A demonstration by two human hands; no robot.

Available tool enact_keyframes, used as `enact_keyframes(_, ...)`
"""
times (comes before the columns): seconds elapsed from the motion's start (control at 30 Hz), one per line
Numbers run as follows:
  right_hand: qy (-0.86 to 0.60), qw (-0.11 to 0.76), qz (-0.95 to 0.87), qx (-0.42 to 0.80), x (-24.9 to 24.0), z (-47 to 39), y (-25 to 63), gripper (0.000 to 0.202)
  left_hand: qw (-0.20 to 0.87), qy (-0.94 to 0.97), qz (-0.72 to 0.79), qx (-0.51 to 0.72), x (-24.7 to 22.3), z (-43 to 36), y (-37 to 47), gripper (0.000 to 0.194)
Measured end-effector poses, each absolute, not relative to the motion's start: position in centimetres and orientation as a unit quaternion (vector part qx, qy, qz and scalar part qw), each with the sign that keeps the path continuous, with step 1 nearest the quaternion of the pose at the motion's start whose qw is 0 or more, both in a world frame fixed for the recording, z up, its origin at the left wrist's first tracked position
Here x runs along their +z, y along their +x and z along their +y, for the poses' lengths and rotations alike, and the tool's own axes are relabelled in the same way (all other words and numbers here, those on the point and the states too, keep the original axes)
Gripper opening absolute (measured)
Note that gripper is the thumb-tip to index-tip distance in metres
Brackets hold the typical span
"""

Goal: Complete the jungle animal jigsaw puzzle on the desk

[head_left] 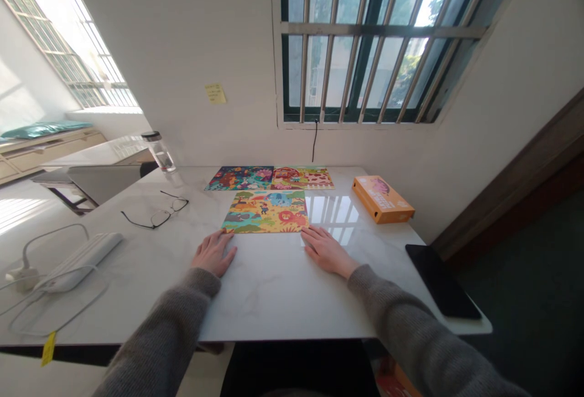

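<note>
A yellow picture puzzle board [268, 211] with a lion, an elephant and other animals lies flat on the white table. My left hand [214, 252] rests on the tabletop with fingers spread, its fingertips at the board's near left corner. At the near right corner, the fingertips of my right hand [326, 250] meet the board's edge, and that hand lies flat and open. Behind the yellow board are two more picture boards side by side: a dark blue one [239, 178] and one with a red barn [303, 178].
An orange box [382, 199] and a black tablet-like slab [442, 280] lie on the right. On the left are glasses [157, 217], a bottle [159, 152] and a white power strip [82, 263] with cables. A barred window [360, 32] is above the white table [269, 300].
</note>
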State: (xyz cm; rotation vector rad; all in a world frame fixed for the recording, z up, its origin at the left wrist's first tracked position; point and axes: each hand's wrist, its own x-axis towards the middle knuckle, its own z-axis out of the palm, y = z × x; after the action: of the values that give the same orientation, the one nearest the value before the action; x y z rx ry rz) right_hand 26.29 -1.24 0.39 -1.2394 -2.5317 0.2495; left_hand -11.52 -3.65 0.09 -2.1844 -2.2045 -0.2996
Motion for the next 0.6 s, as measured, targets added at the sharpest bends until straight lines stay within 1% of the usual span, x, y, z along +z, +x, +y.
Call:
enact_keyframes(0.2, -0.43, 0.154, -0.885, 0.087, 0.4, -1.2, 26.3, 0.05, 0.012, -0.674, -0.732, -0.099, 0.0, -3.3, -12.1, 0.056)
enact_keyframes(0.37, -0.427, 0.14, -0.889, 0.091, 0.5, -1.2, 26.2, 0.051, -0.009, -0.676, -0.73, -0.101, 0.3, -3.2, -12.4, 0.057)
enact_keyframes(0.6, -0.439, 0.144, -0.882, 0.09, 0.7, -1.3, 26.0, 0.05, -0.014, -0.686, -0.723, -0.087, 0.5, -3.3, -12.7, 0.058)
